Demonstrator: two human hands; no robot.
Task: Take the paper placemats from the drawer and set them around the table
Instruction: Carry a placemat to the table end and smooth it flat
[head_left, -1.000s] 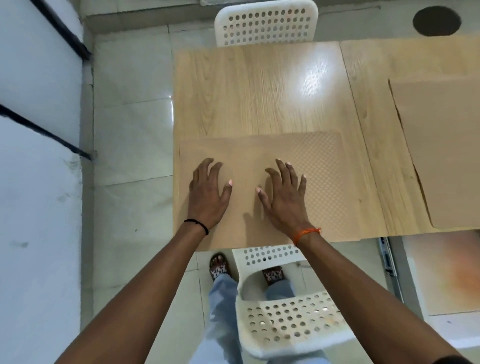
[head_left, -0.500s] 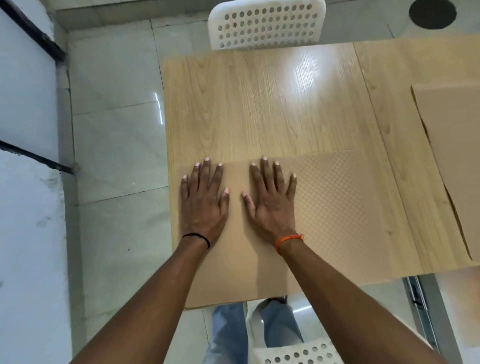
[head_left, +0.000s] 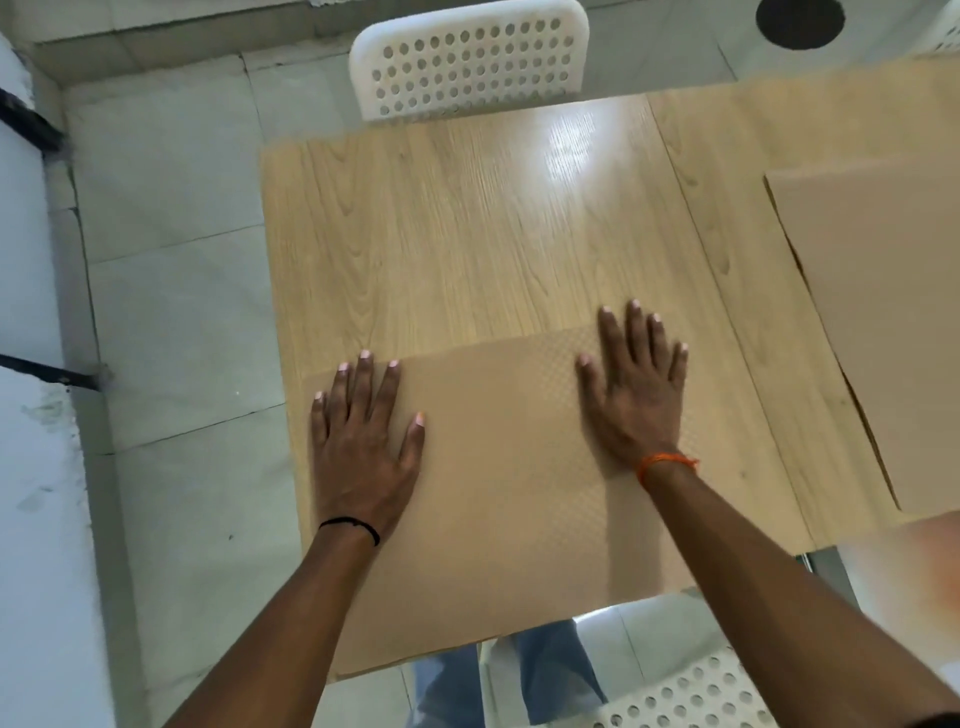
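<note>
A tan paper placemat (head_left: 498, 499) with a fine embossed pattern lies on the near side of the light wooden table (head_left: 467, 234), its near edge overhanging the table's front. My left hand (head_left: 361, 441) presses flat on the mat's left part, fingers spread. My right hand (head_left: 636, 395) lies flat on the mat's right part, fingertips reaching just past its far edge. Neither hand holds anything. A second tan placemat (head_left: 883, 322) lies at the table's right side, cut off by the frame.
A white perforated chair (head_left: 467, 57) stands at the table's far side. Another white perforated chair (head_left: 691, 691) is below the near edge, by my legs. Grey floor tiles and a white wall (head_left: 36, 519) are on the left. A dark round spot (head_left: 800, 21) marks the floor far right.
My hands have slid apart across the placemat, left hand toward its left edge and right hand toward its right. The mat sits a little farther onto the table than a second ago.
</note>
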